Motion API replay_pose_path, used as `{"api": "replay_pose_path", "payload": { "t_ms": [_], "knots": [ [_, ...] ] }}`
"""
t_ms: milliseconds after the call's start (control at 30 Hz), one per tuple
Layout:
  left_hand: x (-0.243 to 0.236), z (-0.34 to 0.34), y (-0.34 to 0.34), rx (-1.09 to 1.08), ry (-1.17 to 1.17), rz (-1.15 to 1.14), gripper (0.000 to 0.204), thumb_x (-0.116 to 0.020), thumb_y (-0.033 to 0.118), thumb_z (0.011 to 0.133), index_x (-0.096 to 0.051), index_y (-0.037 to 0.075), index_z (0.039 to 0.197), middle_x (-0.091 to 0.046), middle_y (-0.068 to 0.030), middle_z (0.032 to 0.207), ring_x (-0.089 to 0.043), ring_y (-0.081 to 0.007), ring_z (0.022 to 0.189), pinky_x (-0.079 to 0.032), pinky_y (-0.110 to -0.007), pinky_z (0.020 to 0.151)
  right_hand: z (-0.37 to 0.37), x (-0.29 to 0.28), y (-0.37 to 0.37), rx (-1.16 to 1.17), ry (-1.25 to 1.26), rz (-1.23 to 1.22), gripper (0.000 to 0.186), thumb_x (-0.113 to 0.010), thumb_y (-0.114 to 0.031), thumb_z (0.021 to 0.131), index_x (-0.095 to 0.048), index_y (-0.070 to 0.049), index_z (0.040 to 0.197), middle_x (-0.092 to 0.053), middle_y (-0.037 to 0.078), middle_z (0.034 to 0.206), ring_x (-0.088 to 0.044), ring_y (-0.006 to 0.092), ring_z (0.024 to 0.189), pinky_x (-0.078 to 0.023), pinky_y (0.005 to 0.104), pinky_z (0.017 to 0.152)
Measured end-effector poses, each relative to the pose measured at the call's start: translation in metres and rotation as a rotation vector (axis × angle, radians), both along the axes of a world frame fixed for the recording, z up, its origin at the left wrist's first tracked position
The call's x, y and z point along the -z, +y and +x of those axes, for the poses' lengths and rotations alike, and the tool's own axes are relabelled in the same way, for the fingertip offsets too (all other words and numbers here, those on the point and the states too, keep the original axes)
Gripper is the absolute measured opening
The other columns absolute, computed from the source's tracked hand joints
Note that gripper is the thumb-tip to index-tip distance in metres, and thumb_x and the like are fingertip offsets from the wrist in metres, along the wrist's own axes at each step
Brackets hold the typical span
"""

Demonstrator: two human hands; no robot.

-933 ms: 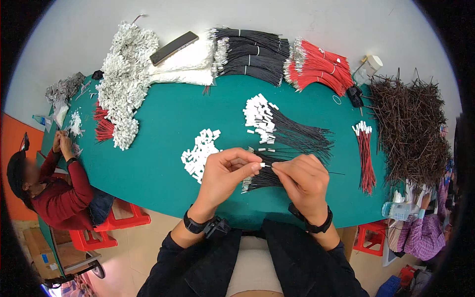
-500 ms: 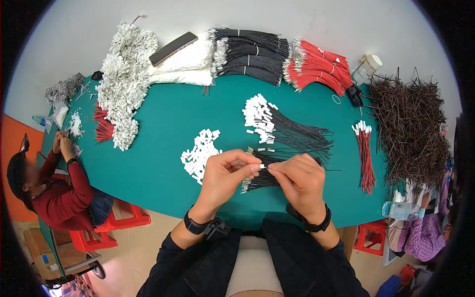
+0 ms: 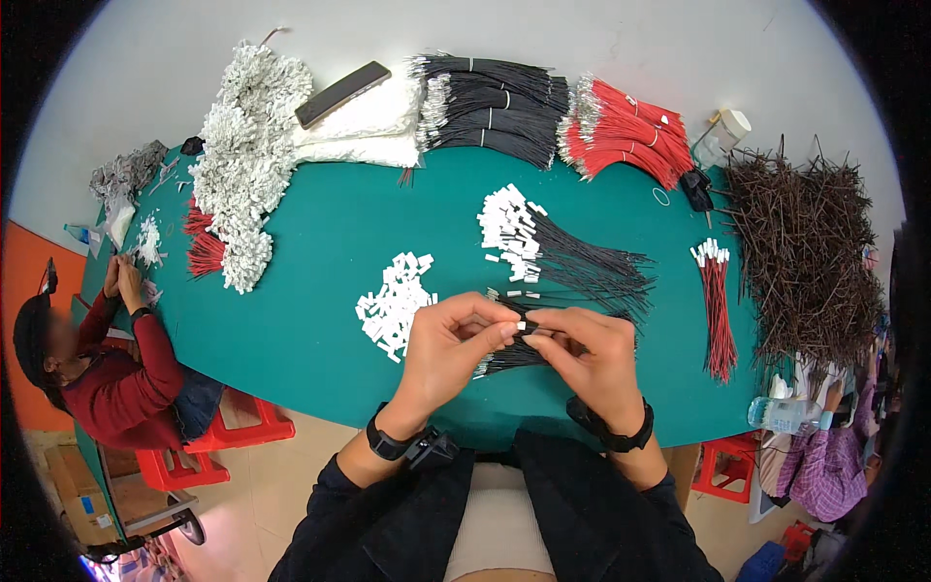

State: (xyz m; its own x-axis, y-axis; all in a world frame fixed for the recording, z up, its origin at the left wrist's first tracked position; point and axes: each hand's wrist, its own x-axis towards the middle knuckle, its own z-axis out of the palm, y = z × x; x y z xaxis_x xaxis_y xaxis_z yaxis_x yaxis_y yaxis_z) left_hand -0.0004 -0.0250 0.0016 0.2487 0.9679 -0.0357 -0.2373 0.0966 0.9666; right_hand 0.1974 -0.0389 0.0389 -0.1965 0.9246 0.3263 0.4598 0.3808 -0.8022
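My left hand [image 3: 454,346] and my right hand [image 3: 592,356] meet above the near edge of a green table [image 3: 320,252]. Between their fingertips they pinch a small white connector [image 3: 521,327] on a thin black wire. Under my hands lies a loose bunch of black wires [image 3: 512,357]. A heap of small white connectors [image 3: 394,303] lies just left of my left hand. Behind my hands a fan of black wires fitted with white connectors [image 3: 553,247] spreads out to the right.
At the far edge lie bundles of white wires [image 3: 254,155], black wires [image 3: 495,107] and red wires [image 3: 626,131], with a phone [image 3: 341,93] on the white ones. A dark wire heap [image 3: 805,247] fills the right. Another person in red [image 3: 107,369] works at the left end.
My hands have stayed in the same place above the wire bunch; the fingertips have shifted slightly on the connector and wire.
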Motion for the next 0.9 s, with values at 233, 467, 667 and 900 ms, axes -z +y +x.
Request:
{"api": "replay_pose_path", "payload": {
  "t_ms": [233, 467, 667, 900],
  "knots": [
    [-0.001, 0.0, 0.001, -0.005, 0.011, 0.015, 0.008, -0.071, 0.001, 0.095, -0.072, -0.004, 0.102, -0.075, -0.0073, 0.093, -0.07, -0.0094, 0.084, -0.056, -0.023, 0.076, 0.002, 0.005, 0.003, -0.036, -0.095, 0.176, 0.012, -0.075, 0.002, 0.083, -0.071, 0.0, 0.094, -0.069, 0.013, 0.08, -0.068, 0.0303, 0.069, -0.054, 0.0387, 0.062],
    [-0.001, -0.002, -0.001, 0.023, -0.033, -0.005, 0.008, -0.072, 0.001, 0.094, -0.073, -0.003, 0.101, -0.075, -0.0067, 0.092, -0.069, -0.0087, 0.082, -0.056, -0.023, 0.076, -0.003, 0.013, 0.001, -0.071, -0.103, 0.192, 0.013, -0.075, 0.002, 0.082, -0.071, 0.0, 0.094, -0.068, 0.013, 0.079, -0.067, 0.0307, 0.068, -0.053, 0.0393, 0.06],
    [-0.009, -0.007, 0.003, 0.0, 0.147, 0.113, 0.011, -0.073, -0.004, 0.091, -0.073, -0.004, 0.102, -0.072, -0.0074, 0.095, -0.068, -0.0099, 0.084, -0.055, -0.023, 0.075, -0.002, 0.006, 0.004, -0.031, -0.091, 0.24, 0.014, -0.077, 0.001, 0.08, -0.072, -0.001, 0.092, -0.064, 0.01, 0.073, -0.06, 0.0277, 0.063, -0.049, 0.0377, 0.057],
    [-0.005, -0.007, 0.001, 0.02, 0.132, 0.069, 0.01, -0.073, -0.003, 0.091, -0.072, -0.004, 0.101, -0.073, -0.008, 0.098, -0.068, -0.0098, 0.086, -0.056, -0.023, 0.076, -0.004, 0.002, 0.005, -0.023, -0.108, 0.24, 0.013, -0.078, 0.001, 0.079, -0.07, -0.002, 0.088, -0.053, 0.007, 0.067, -0.052, 0.0243, 0.059, -0.042, 0.0364, 0.054]
  ]
}}
